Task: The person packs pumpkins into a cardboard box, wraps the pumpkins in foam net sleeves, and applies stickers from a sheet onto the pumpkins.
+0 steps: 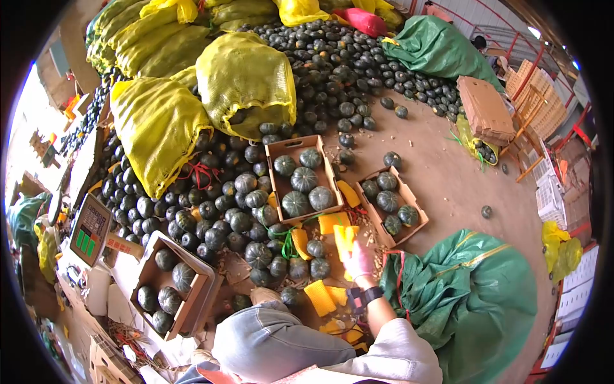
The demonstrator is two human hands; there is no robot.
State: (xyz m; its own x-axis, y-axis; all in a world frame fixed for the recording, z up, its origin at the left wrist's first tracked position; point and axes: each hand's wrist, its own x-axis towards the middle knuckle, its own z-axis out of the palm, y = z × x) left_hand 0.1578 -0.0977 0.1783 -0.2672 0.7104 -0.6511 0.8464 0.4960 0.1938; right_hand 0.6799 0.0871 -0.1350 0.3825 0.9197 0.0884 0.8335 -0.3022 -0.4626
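My right hand (360,261), in a pale pinkish glove with a dark band at the wrist, is closed on a yellow foam net (345,239). More yellow foam pieces (320,298) lie on the floor near that wrist. Up and left of the hand stands a cardboard box (302,142) holding several dark green squashes (303,179). A smaller cardboard box (417,235), also with several squashes, is to the hand's right. My left hand is out of view.
A scale display (90,229) stands at left beside a cardboard box (197,288) of squashes. Piled squashes (320,54) spread behind, with yellow mesh sacks (249,77). A green sack (480,294) lies close to my right arm. Another person (492,59) is at the far right.
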